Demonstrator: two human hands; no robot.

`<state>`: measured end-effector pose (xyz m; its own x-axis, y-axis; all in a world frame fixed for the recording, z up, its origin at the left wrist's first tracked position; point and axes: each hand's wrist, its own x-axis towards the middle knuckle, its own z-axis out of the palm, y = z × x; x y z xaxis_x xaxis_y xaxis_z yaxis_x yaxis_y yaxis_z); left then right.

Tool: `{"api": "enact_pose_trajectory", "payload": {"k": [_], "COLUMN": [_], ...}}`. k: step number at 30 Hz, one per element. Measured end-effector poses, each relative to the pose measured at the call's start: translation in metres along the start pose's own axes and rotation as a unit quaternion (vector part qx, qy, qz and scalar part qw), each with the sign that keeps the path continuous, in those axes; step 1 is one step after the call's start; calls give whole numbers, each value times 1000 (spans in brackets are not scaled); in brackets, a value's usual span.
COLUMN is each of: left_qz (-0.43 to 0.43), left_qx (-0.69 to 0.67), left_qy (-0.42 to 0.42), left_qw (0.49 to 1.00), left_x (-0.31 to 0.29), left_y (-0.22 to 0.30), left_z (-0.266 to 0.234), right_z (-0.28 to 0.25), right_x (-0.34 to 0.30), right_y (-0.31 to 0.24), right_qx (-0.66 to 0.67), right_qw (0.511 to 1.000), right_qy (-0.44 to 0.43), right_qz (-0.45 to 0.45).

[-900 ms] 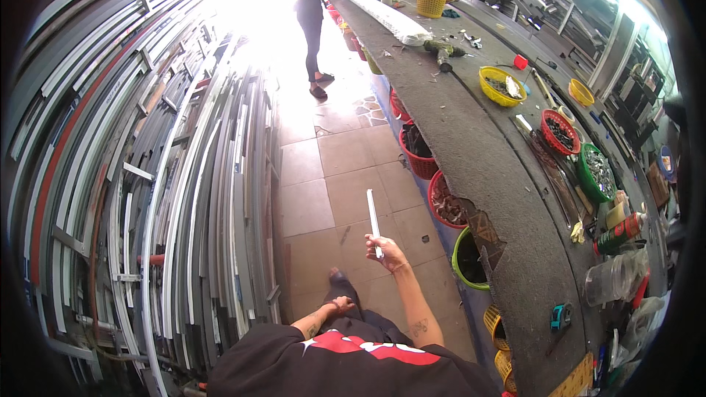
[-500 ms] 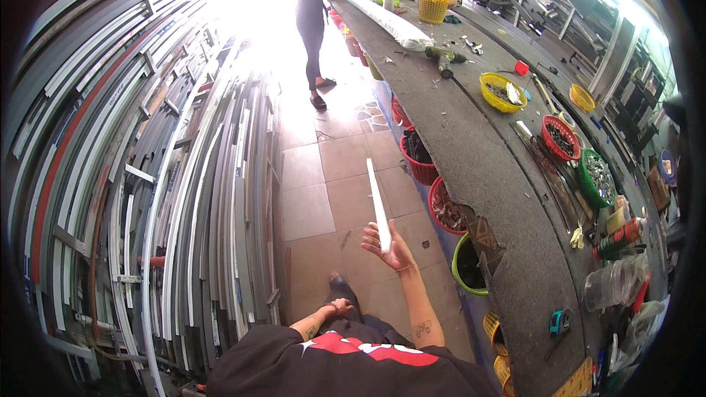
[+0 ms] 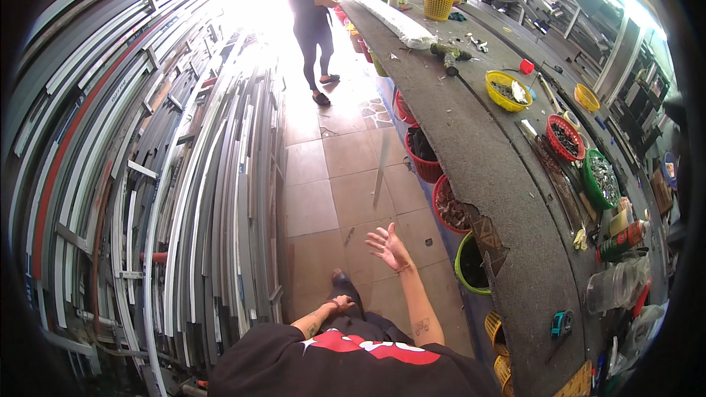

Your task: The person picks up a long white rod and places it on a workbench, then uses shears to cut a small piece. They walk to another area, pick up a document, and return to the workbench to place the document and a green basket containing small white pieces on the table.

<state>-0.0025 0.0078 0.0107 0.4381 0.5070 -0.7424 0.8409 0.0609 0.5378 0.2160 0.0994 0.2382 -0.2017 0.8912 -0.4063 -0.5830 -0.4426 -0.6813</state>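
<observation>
My right hand point(image 3: 390, 248) is raised in front of me, palm up, with its fingers spread and nothing in it. Beyond its fingertips a thin, narrow strip point(image 3: 379, 176), blurred, stands apart from the hand, apparently in mid-air over the tiles. Low by my leg, my left hand point(image 3: 340, 303) is close to or against the dark trousers. Its fingers are too small and bunched to make out.
On my left, long metal profiles point(image 3: 220, 235) fill racks. A worn grey workbench point(image 3: 471, 132) runs along the right, bearing a drill point(image 3: 450, 57), coloured baskets point(image 3: 507, 91) and a tape measure point(image 3: 561, 322). Below its edge hang more baskets point(image 3: 471, 265). A person point(image 3: 312, 22) stands at the far end.
The white strip has left my right hand and moved farther ahead. That hand has opened wider and shifted slightly right. The standing person has turned and moved slightly; my left hand stays put.
</observation>
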Motion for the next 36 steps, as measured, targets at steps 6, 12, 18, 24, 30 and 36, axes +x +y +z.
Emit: {"api": "enact_pose_trajectory", "payload": {"k": [6, 12, 18, 24, 30, 36], "left_qz": [-10, -11, 16, -2, 8, 1], "left_qx": [-2, -18, 10, 3, 17, 10], "left_qy": [-1, -7, 2, 3, 25, 68], "left_qw": [1000, 1000, 1000, 1000, 1000, 998], "left_x": [2, 1, 2, -4, 0, -18], "left_y": [-2, -1, 5, 3, 3, 1], "left_z": [2, 1, 0, -3, -4, -4], "right_z": [-11, -10, 18, 4, -33, -72], "right_x": [10, 17, 9, 23, 39, 37], "right_y": [10, 7, -4, 6, 35, 91], "right_qx": [104, -184, 70, 37, 103, -25], "right_qw": [989, 973, 997, 990, 988, 973], "right_qy": [-104, -60, 22, -139, 101, 197], "right_qz": [34, -126, 10, 6, 49, 118]}}
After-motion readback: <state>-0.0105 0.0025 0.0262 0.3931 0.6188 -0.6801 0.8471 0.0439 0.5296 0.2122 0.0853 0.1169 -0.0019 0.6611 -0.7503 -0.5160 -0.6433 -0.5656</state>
